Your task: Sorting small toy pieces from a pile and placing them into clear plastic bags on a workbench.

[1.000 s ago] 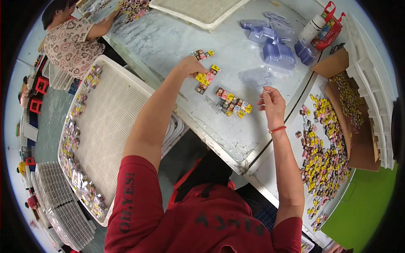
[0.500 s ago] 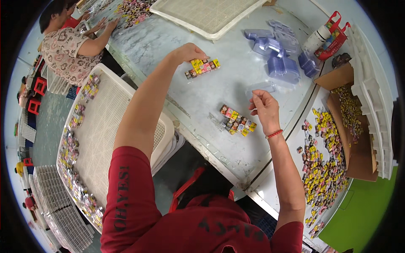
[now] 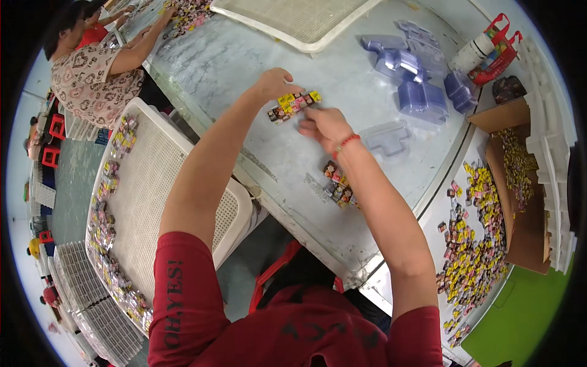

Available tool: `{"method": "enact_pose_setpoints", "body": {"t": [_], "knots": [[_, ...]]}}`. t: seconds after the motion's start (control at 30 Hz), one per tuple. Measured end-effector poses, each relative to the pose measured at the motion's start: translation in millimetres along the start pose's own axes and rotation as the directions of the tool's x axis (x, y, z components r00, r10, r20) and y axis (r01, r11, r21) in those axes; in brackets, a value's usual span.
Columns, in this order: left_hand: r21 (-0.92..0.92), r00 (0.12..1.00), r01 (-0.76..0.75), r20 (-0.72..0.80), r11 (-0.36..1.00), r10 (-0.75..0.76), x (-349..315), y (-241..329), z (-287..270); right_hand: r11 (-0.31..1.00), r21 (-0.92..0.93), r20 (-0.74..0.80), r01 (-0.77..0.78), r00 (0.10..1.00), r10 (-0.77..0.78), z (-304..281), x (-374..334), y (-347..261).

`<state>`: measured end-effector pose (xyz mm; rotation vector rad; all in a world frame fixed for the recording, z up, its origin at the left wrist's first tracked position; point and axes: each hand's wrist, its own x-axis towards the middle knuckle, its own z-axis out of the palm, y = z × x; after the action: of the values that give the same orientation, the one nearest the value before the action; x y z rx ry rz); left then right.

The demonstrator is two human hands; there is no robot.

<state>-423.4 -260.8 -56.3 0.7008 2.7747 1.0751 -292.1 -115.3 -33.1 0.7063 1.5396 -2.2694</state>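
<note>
A block of small square wrapped pieces [image 3: 292,106], yellow, pink and dark brown, lies on the table in front of me. At its far edge is my left hand [image 3: 274,84], thumb and index finger apart, the thumb touching or just above the pieces. My right hand [image 3: 327,129] reaches in at the block's near right side; its fingers are motion-blurred and partly hidden. A second cluster of the same pieces [image 3: 337,183] is half covered by my right forearm. Beside that forearm, a clear plastic tray [image 3: 391,139] lies flat.
Bluish clear plastic trays [image 3: 422,101] stand stacked at the far right, near a red bag [image 3: 498,55]. Loose pieces [image 3: 474,244] spread by a cardboard box [image 3: 529,238]. A white mesh tray [image 3: 165,183] is at left, another [image 3: 306,46] beyond. A co-worker [image 3: 92,79] works at far left.
My right hand has moved left and away from me, from the clear tray to the block of pieces. The clear tray now lies free on the table. My left thumb and index finger have parted.
</note>
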Motion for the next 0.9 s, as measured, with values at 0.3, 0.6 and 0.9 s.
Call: {"method": "enact_pose_setpoints", "body": {"t": [0.3, 0.6, 0.9], "knots": [[-0.289, 0.930, 0.320, 0.275, 0.902, -0.242, -4, 32, -25, 0.985, -0.155, -0.097, 0.069, 0.992, -0.084, 5, 7, -31], [-0.849, 0.934, 0.356, 0.335, 0.391, -0.124, -109, 117, -5, 0.795, -0.581, 0.143, 0.177, 0.983, -0.115, -63, -74, -77], [-0.898, 0.891, 0.397, 0.327, 0.189, -0.315, -212, 153, 57, 0.591, -0.757, 0.345, 0.280, 0.939, -0.003, -102, -71, -17]]}}
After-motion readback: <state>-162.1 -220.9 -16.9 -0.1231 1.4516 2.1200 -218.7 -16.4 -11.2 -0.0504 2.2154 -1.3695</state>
